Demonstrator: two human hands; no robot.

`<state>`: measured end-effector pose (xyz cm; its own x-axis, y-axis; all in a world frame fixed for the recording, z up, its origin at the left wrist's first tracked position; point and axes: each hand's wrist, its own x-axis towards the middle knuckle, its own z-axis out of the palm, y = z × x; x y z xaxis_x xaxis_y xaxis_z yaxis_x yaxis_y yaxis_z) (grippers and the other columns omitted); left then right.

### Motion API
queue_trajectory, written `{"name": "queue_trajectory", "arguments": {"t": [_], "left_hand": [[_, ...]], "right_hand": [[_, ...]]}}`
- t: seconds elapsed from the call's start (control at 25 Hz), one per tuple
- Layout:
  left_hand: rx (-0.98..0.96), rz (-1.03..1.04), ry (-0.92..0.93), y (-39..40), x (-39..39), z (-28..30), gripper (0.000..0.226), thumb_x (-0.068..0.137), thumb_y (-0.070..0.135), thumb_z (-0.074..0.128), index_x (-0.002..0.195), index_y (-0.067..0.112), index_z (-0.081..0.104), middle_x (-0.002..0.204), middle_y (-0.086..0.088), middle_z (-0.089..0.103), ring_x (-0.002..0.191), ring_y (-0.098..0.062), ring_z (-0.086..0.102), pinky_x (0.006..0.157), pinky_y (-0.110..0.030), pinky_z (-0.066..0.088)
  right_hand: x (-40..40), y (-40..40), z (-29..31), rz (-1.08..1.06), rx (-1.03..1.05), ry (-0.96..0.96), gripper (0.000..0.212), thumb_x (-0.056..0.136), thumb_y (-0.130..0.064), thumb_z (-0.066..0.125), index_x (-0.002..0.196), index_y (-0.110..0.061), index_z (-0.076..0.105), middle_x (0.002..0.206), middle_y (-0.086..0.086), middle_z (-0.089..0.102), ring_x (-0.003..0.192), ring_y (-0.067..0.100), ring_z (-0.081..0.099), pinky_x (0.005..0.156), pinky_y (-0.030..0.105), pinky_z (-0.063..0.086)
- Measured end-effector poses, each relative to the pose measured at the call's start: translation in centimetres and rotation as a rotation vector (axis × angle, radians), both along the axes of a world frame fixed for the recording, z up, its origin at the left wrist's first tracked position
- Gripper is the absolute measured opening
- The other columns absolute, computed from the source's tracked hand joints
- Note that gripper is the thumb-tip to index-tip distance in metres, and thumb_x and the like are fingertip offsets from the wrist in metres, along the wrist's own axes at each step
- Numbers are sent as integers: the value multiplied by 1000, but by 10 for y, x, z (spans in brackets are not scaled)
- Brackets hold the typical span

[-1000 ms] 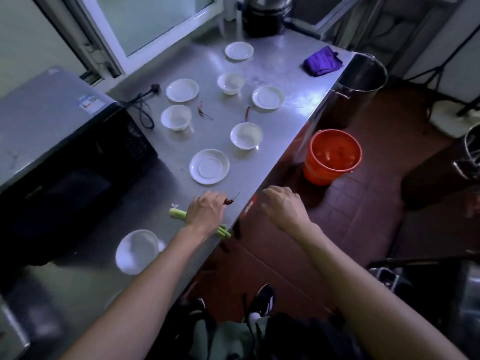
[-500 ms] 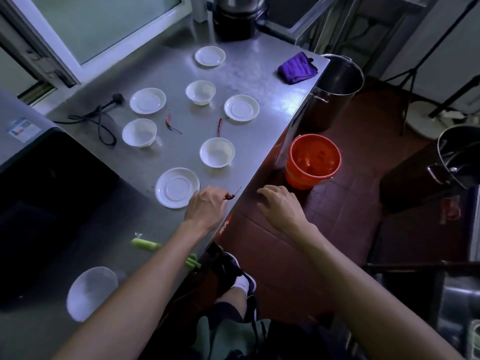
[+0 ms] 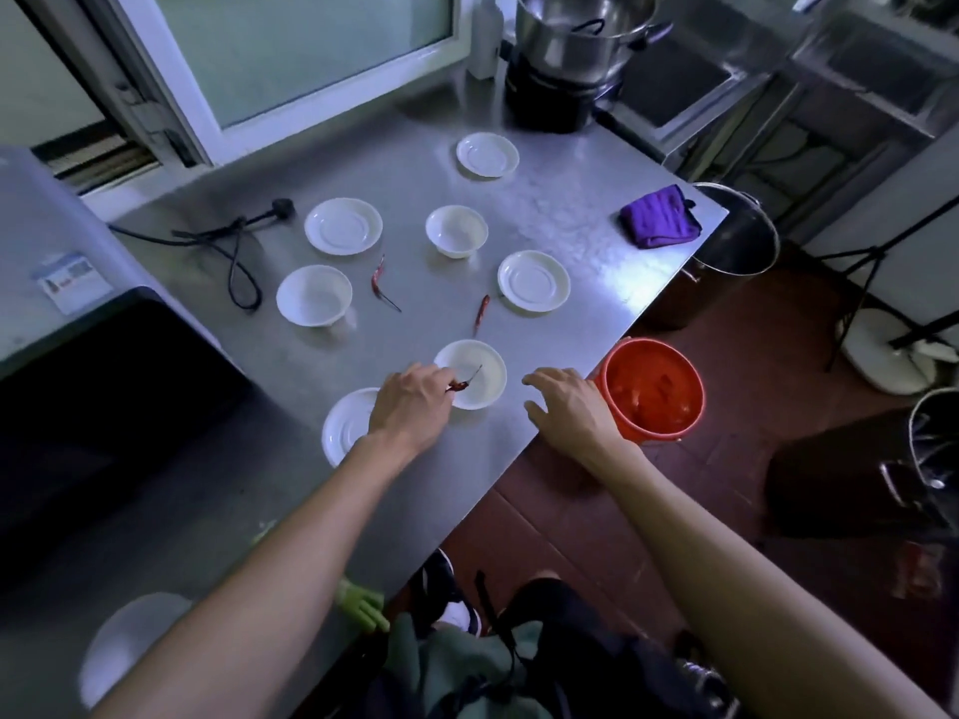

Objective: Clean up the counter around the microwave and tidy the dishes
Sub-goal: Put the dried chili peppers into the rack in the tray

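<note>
My left hand [image 3: 412, 404] pinches a dried red chili [image 3: 462, 384] over the near white bowl [image 3: 480, 373]. My right hand [image 3: 568, 407] hovers open at the steel counter's [image 3: 571, 303] front edge, beside the orange bucket [image 3: 651, 389]. Two more red chilies [image 3: 379, 277] [image 3: 482, 311] lie loose among several white saucers and bowls, such as a saucer [image 3: 534, 280] and a bowl [image 3: 314, 295]. A saucer [image 3: 342, 428] sits partly under my left wrist. Green stalks [image 3: 360, 604] lie at the counter edge near my left forearm.
The black microwave [image 3: 78, 355] stands at left with its cord and plug [image 3: 238, 236] on the counter. A purple cloth [image 3: 659, 215] lies at the far right corner. A steel pot [image 3: 737, 241] stands on the floor; a cooker [image 3: 565, 59] sits at the back.
My left hand carried the chili forward from the counter edge to above the near bowl. My right hand moved forward along the edge. The view shifted away from the green stalks.
</note>
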<state>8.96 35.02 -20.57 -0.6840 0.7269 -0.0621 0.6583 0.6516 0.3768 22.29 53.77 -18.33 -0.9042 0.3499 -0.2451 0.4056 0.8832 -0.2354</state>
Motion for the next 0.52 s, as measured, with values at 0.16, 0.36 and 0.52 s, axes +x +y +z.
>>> {"name": "queue_trajectory", "arguments": {"t": [0.16, 0.36, 0.52], "left_hand": [[6, 67, -5, -4, -19, -2, 18, 99, 22, 51, 107, 18, 66, 100, 1, 66, 99, -25, 55, 81, -38, 44], [19, 177, -58, 3, -35, -12, 16, 97, 20, 53, 104, 18, 67, 98, 2, 64, 98, -24, 55, 80, -39, 43], [-3, 258, -80, 20, -52, -16, 13, 96, 26, 57, 100, 19, 67, 98, 3, 64, 101, -24, 55, 83, -40, 44]], "right_hand": [[-42, 7, -6, 62, -9, -2, 38, 99, -30, 51, 137, -24, 54, 144, -4, 52, 132, 22, 44, 101, 39, 36], [-85, 30, -21, 141, -16, -20, 37, 100, -30, 50, 136, -23, 54, 143, -3, 53, 130, 23, 44, 102, 39, 36], [-116, 55, -36, 218, -7, 0, 36, 97, -21, 53, 133, -22, 57, 140, -3, 56, 126, 25, 48, 101, 39, 36]]}}
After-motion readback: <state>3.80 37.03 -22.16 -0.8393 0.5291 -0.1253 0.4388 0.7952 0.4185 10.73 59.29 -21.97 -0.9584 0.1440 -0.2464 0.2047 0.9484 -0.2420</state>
